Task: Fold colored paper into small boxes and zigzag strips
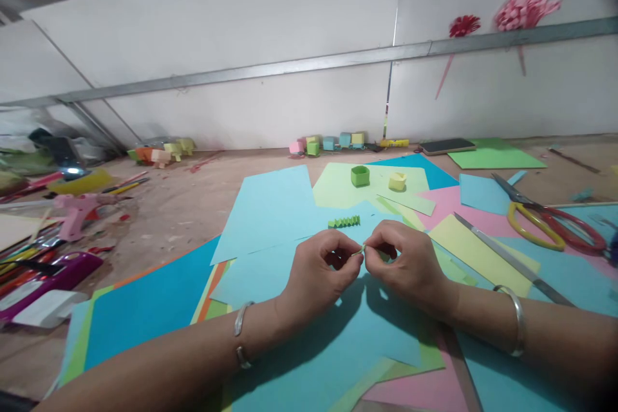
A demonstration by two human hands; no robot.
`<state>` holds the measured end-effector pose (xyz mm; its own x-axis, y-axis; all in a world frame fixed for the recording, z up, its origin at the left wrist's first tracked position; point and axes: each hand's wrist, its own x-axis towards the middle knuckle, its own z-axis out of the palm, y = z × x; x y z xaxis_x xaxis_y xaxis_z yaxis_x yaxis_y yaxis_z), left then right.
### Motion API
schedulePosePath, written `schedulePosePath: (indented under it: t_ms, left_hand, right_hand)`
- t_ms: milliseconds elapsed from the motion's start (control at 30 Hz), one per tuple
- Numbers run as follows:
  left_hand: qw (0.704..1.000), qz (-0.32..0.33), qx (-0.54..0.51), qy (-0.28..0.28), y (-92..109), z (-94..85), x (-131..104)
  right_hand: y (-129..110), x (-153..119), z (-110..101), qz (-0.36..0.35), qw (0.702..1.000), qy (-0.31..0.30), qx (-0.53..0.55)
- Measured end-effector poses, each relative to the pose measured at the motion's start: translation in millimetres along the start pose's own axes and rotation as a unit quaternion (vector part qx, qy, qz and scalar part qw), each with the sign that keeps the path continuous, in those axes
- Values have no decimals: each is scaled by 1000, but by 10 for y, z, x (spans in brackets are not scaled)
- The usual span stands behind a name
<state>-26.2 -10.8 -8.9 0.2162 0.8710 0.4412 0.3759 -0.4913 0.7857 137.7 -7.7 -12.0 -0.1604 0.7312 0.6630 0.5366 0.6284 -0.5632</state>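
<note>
My left hand (323, 262) and my right hand (404, 264) meet over light blue paper (299, 335), thumbs and forefingers pinched on one small green paper strip (360, 251). Most of the strip is covered by my fingertips. Just beyond my left hand lies a green accordion-folded paper strip (344, 222). Farther back, a green paper box (360, 176) and a pale yellow paper box (397, 181) rest on a pale green sheet (333, 177).
To the right lie scissors (541, 209) and a long metal blade (512, 257) on coloured sheets. A pink glue gun (80, 212) and purple stapler (53, 277) sit left. Small paper cubes (329, 143) and a phone (447, 146) line the wall, with paper flowers (526, 11) above.
</note>
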Motion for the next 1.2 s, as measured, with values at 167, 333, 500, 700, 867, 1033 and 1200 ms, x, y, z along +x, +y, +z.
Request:
schedulePosePath:
  t_ms: [167, 333, 500, 700, 867, 1033, 1200]
  left_hand:
    - [995, 64, 68, 28, 3, -30, 0]
    - [996, 53, 62, 31, -8, -54, 21]
    - [999, 6, 35, 31, -46, -74, 42]
    - [999, -23, 29, 35, -67, -82, 66]
    - [997, -43, -59, 24, -69, -75, 63]
    - [991, -63, -119, 3, -71, -71, 81]
    - [997, -3, -74, -23, -29, -94, 59]
  right_hand:
    - [-55, -24, -25, 75, 995, -26, 58]
    - [-62, -36, -29, 54, 995, -35, 75]
    - [-60, -66, -35, -23, 996, -64, 55]
    - [-63, -82, -33, -33, 992, -107, 64]
    - [-11, -30, -47, -20, 991, -109, 78]
    - [33, 13, -58, 5, 994, -61, 90]
    - [45, 35, -61, 63, 990, -59, 109]
